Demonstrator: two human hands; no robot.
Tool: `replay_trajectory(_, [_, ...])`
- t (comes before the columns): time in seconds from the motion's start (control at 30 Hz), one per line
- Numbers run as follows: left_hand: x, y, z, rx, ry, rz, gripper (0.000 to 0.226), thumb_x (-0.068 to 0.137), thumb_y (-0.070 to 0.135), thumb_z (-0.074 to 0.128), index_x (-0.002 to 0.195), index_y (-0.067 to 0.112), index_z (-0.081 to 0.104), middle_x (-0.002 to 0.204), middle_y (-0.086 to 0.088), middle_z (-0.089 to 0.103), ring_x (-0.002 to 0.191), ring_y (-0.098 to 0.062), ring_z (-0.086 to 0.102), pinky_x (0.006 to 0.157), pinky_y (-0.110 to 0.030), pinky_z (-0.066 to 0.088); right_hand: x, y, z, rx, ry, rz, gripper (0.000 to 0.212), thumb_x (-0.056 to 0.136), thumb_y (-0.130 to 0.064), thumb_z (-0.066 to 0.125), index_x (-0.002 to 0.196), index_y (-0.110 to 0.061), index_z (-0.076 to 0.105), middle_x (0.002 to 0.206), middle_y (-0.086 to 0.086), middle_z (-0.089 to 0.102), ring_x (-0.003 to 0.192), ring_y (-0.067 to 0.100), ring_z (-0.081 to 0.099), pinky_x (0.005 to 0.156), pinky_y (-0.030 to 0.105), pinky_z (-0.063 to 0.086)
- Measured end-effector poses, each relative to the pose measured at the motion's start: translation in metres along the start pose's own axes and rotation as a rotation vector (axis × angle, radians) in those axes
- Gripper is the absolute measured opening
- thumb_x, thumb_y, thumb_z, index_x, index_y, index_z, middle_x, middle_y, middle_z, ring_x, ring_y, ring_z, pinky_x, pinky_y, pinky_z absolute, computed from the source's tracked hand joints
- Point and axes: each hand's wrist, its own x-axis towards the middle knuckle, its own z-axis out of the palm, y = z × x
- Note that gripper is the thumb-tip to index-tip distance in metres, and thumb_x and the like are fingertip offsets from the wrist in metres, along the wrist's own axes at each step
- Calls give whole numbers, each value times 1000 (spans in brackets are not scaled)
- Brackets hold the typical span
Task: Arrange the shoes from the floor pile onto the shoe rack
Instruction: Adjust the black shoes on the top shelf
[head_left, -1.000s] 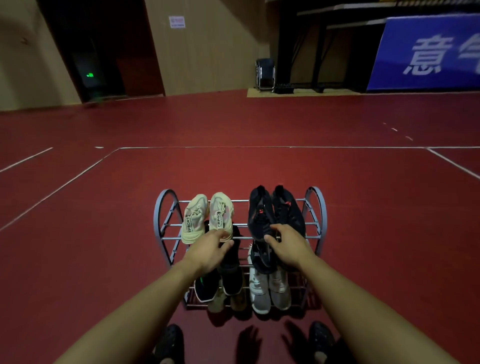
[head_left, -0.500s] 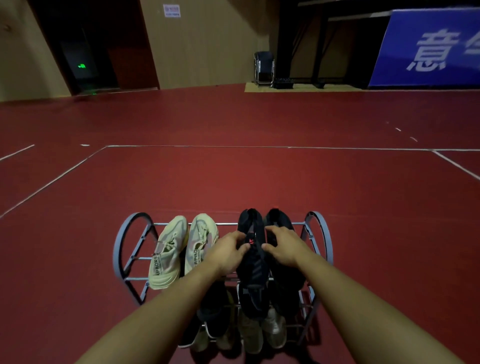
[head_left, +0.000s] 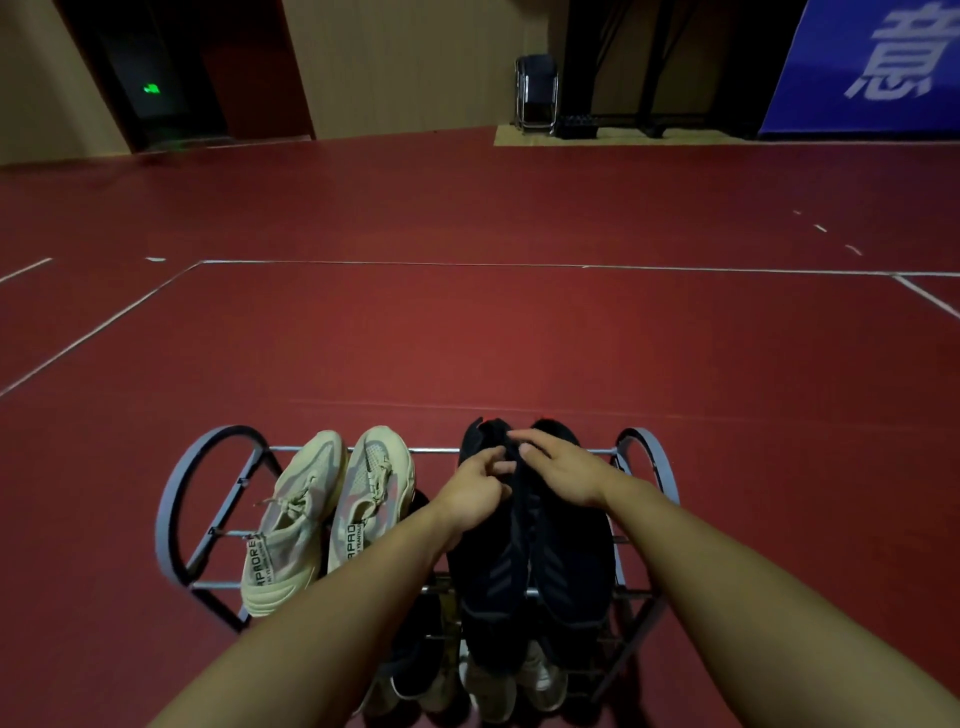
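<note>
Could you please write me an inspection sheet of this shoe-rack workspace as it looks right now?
Surface: red sports floor with white court lines.
Job's things: grey metal shoe rack; beige sneakers side by side on its top tier at left; black sneakers on the top tier at right; more shoes, dark and light, on the lower tiers, partly hidden.
Clutter: nothing seen on the floor around the rack.
Grippers: left hand pinches the black pair near its far end; right hand rests on the same pair, fingers fairly straight.
Cables: nothing seen.
Surroundings: folding chair by the far wall, blue banner, dark doorway with a green light.
</note>
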Motion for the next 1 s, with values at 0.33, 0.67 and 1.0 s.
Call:
replay_trajectory(0.33, [-1,-10,-17,-200,144,-33,34,92,-15,39,100,5,65,103,-14,70,89,-21,70,78,-25,57,21,-32,-6,-130,-89,186,84,93,-71,11,104,-16,73,113,12,66,101,27,61,98,42,44])
replay_trajectory(0.67, [-33,5,-42,-150,180,48,20,100,-5,48,105,7,62,91,-9,61,70,-17,57,60,-25,47,4,-59,-51,-494,-312,49,38,84,-9,71,121,-8,65,90,0,66,75,15,58,72,25,48])
replay_trajectory(1.0, [-85,35,-61,-79,215,142,18,101,6,54,115,5,66,99,-8,64,78,-17,59,50,-19,46,-53,-96,-84,-738,-89,-98,24,71,-38,82,82,-17,77,70,-6,70,70,17,65,60,28,47])
